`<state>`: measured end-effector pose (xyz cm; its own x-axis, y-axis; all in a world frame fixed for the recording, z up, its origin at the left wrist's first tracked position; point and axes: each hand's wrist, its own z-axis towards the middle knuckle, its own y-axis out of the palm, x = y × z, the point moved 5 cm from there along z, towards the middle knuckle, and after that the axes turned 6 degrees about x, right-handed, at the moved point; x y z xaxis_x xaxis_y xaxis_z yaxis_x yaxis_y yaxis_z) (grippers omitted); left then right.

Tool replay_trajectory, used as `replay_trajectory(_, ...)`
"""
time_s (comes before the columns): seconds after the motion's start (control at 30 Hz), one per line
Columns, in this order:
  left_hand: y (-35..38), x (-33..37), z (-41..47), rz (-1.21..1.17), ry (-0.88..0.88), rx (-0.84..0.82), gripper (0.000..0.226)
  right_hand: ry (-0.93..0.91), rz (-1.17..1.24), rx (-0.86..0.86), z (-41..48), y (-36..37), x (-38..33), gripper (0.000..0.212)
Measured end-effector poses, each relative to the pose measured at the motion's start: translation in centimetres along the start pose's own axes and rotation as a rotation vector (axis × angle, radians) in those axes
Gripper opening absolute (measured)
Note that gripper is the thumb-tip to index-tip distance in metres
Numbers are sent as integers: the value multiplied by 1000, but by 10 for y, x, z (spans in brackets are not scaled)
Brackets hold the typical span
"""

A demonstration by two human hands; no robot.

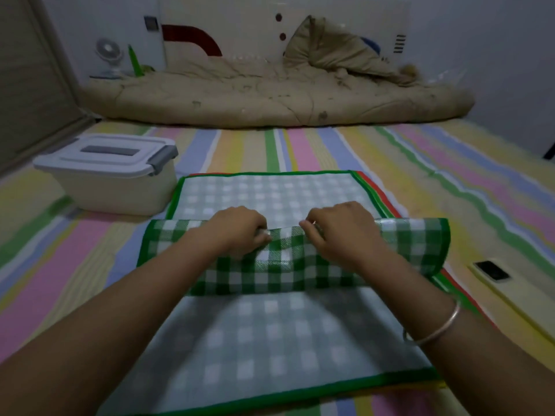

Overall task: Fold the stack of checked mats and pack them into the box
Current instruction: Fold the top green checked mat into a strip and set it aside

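So over on the left the box [105,175] sat on the striped floor covering [300,148] with its lid on and the grey clips down, well apart from the hands, and I couldn't see inside it. Left hand [237,229] was curled over the raised ridge of the top mat [294,265], fingers bent and gripping it near the middle. That mat had a wide band turned over, so the darker green check faced up, while the pale side lay flat toward the person. Right hand [339,229] was just beside the left one, thumb and fingers pinching the same ridge, with a bangle [435,328] on that wrist. Under and beyond the fold was the rest of the stack [270,190], lying flat, red and green edges peeking out on the right side. Further right a phone [492,271] lay on the floor. Progress-wise I'd call it very early: one mat only partly folded, the others untouched by the look of it, and the box would need opening before anything goes in
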<state>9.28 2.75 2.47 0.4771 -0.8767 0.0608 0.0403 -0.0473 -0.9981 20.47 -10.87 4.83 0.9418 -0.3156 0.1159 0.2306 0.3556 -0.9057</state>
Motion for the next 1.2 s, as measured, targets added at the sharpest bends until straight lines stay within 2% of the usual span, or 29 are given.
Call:
replay_trajectory(0.1,20,-12,13,-30,-24,15,30,67,46,-20,0,33,12,41)
replay_trajectory(0.27,39,-20,16,-129,-43,125,28,120,175,-203,-8,81,16,43)
replay_trajectory(0.37,46,-23,11,-213,-45,201,25,127,184,-181,-16,91,17,46)
replay_trajectory(0.6,61,-31,6,-342,-106,349,18,154,177,-270,-25,114,16,79)
replay_trajectory(0.73,65,-35,4,-400,-155,375,15,143,197,-300,-24,119,17,84)
replay_trajectory(0.8,66,-33,3,-359,-168,366,16,136,192,-307,-23,121,17,84)
replay_trajectory(0.9,57,-7,2,-48,-123,422,24,126,187,-292,-21,123,17,78)
replay_trajectory(0.93,53,7,1,-22,-98,443,30,119,179,-293,-21,124,16,77)
replay_trajectory(1.0,57,37,-4,-64,-28,357,48,105,162,-302,-20,126,15,75)
replay_trajectory(1.1,87,57,-14,-42,22,100,62,103,147,-291,-22,128,14,75)
replay_trajectory(1.2,106,37,-20,-62,24,70,65,110,139,-281,-23,131,14,76)
